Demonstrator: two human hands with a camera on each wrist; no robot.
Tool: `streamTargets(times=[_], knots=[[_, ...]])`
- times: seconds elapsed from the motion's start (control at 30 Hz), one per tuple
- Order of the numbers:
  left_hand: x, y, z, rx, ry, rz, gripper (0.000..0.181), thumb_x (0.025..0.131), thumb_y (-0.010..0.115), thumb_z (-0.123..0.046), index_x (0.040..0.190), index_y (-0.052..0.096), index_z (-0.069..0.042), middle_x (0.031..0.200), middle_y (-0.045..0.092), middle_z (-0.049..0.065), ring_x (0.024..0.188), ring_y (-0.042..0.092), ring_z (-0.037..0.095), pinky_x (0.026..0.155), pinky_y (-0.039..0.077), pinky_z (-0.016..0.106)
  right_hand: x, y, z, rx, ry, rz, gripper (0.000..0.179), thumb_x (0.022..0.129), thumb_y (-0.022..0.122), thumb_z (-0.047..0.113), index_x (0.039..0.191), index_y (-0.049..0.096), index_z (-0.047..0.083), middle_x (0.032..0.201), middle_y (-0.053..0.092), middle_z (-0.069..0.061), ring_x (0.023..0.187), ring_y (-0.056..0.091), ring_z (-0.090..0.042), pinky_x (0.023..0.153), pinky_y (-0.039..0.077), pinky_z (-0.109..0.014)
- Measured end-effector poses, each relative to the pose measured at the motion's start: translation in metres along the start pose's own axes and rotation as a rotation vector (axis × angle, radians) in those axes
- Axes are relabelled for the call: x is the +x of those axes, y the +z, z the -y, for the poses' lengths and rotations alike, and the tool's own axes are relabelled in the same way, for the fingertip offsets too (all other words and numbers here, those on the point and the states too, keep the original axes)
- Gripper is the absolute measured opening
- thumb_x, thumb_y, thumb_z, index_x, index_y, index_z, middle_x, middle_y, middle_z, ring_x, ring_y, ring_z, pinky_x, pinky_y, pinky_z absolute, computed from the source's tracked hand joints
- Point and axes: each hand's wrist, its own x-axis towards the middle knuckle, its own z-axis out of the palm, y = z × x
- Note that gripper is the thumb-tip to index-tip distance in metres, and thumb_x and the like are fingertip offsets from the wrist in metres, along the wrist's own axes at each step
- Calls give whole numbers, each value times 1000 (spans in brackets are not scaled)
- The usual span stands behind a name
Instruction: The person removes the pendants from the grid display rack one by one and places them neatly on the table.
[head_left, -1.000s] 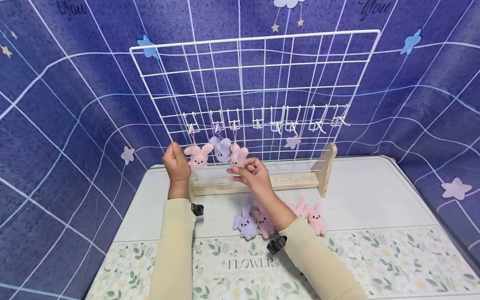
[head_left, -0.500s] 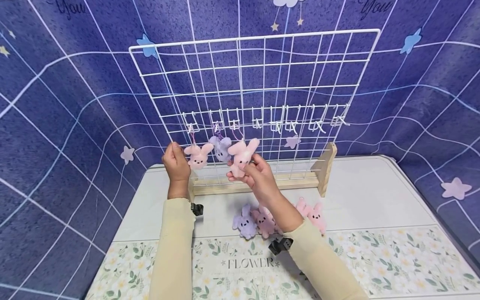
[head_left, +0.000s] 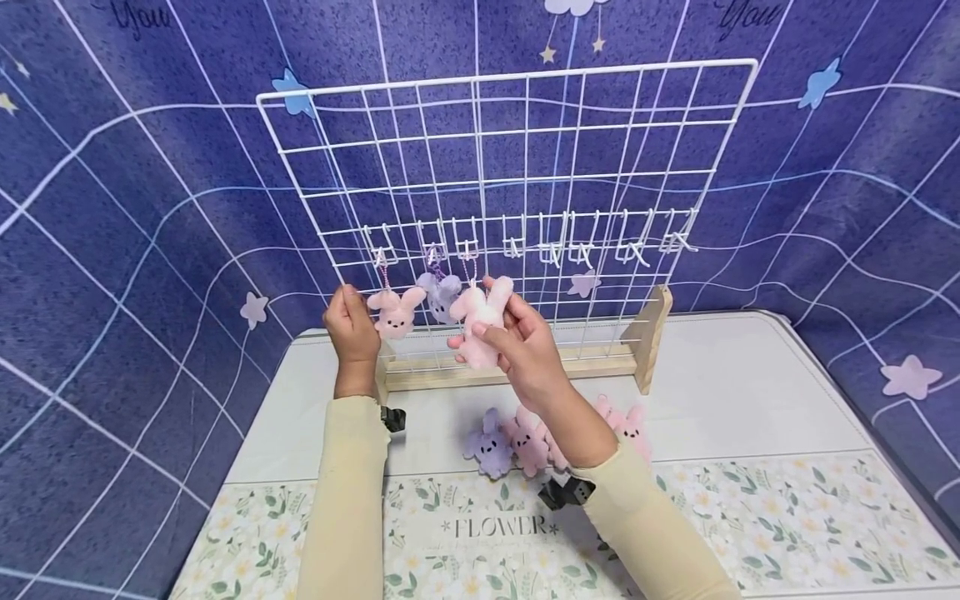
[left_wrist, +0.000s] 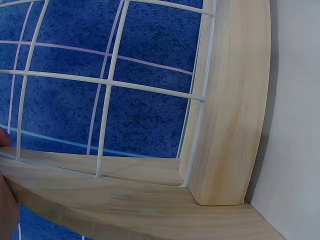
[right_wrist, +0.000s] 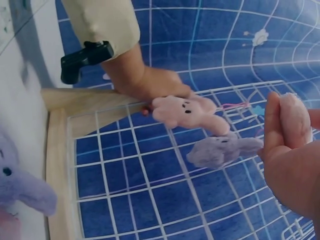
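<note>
My left hand [head_left: 352, 329] grips the left wooden upright [left_wrist: 65, 205] of the display stand; in the left wrist view only bits of that hand show at the left edge. With thumb and fingers, my right hand [head_left: 534, 354] pinches a pink plush bunny keychain [head_left: 483, 312], its face turned out of sight. A beaded chain runs from this bunny up to the third hook [head_left: 468, 250] from the left. Beside it, another pink bunny [head_left: 396, 314] and a lilac bunny [head_left: 440, 297] hang from the first two hooks.
The white wire grid [head_left: 502, 132] stands in a wooden base [head_left: 450, 379]. Several bare hooks [head_left: 581, 252] line its right half. On the table lie a lilac bunny [head_left: 491, 447] and several pink bunnies [head_left: 530, 446], partly behind my right forearm. Blue patterned cloth [head_left: 150, 167] surrounds the table.
My right hand has taken hold of the third hanging bunny, drawn it slightly outward and turned it so its face is hidden. The left hand has stayed in place.
</note>
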Motion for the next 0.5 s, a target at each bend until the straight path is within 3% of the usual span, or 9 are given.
streamTargets(times=[0.13,0.27,0.37,0.5], knots=[[0,-1,1,-5,0,5,39,107,44,-3,72,43,12,61,37,-26,55,33,-10,56,23,14,-4,2,6,18,-48,51,75,96,55,-4,165,30,10,150,51,-16,89,80,-17,78,66,-33],[0,-1,0,-6,10,5,39,107,44,-3,71,42,12,61,37,-27,55,33,-10,55,23,14,-6,4,10,37,-91,109,77,95,53,-6,166,26,9,168,35,-24,89,80,-19,76,66,-35],[0,-1,0,-10,13,4,39,107,43,-2,71,42,12,61,37,-27,55,32,-10,56,23,14,-7,5,12,42,-124,145,77,95,51,-7,165,25,8,171,27,-26,89,80,-20,76,66,-36],[0,-1,1,-15,9,7,39,107,43,-3,71,42,12,61,37,-26,55,33,-10,56,23,14,-9,8,13,51,-147,153,73,94,52,-7,163,29,7,160,47,-21,93,80,-21,77,66,-36]])
